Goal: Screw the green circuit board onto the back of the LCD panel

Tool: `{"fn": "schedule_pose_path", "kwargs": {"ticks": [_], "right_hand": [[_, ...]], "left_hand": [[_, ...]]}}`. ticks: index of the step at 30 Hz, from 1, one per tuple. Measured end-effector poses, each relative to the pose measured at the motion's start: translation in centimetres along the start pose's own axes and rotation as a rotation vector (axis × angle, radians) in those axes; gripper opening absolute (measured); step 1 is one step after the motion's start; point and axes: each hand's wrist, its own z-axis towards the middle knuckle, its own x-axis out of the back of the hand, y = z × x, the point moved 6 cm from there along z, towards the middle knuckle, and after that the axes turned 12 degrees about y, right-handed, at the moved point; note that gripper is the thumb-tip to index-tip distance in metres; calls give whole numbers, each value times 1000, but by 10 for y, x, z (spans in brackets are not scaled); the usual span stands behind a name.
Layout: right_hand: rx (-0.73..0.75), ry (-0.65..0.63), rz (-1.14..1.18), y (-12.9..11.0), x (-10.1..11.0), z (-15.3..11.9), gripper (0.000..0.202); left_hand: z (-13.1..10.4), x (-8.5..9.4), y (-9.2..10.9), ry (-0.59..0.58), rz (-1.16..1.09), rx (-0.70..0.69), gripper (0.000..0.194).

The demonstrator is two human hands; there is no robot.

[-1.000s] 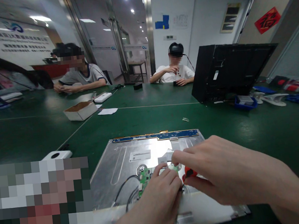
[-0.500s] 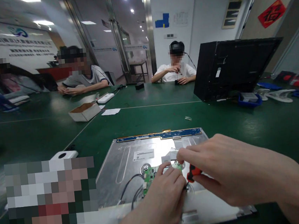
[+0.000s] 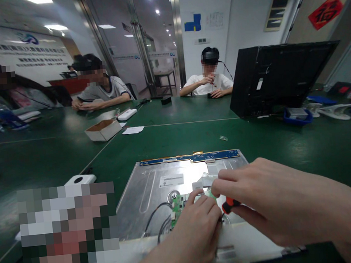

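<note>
A flat metal display panel [image 3: 133,208] lies on the green table in front of me, with a narrow blue circuit strip [image 3: 168,160] along its far edge. On its middle sits a green circuit board [image 3: 177,205], with black cables [image 3: 151,220] running off its left side. My left hand [image 3: 199,220] is bent over this board and holds it, covering much of it; its thumb is hidden. My right hand [image 3: 266,201] grips a screwdriver [image 3: 229,204] with a red and black handle. The shaft points down-left towards my left hand's fingers, and its tip is hidden.
Left of the panel are a white device [image 3: 82,179] and a blurred-out patch. Farther off stand an open cardboard box [image 3: 104,131], a paper slip [image 3: 133,130] and a large black monitor housing [image 3: 279,80]. Several people sit around the table, one person [image 3: 211,82] straight across.
The scene has shifted slightly to the right in the view. Both hands keep nearly the same pose over the panel, and the screwdriver remains in my right hand.
</note>
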Motion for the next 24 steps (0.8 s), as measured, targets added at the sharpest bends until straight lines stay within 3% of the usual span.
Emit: {"fn": "schedule_pose_path", "kwargs": {"ticks": [6, 18, 24], "right_hand": [[6, 41, -22, 4, 2, 6, 3], [-16, -23, 7, -4, 2, 2, 14], [-36, 6, -39, 3, 2, 6, 13]], "left_hand": [[1, 1, 0, 33, -22, 15, 19], [1, 1, 0, 23, -17, 9, 22], [1, 1, 0, 34, -18, 5, 21]]}}
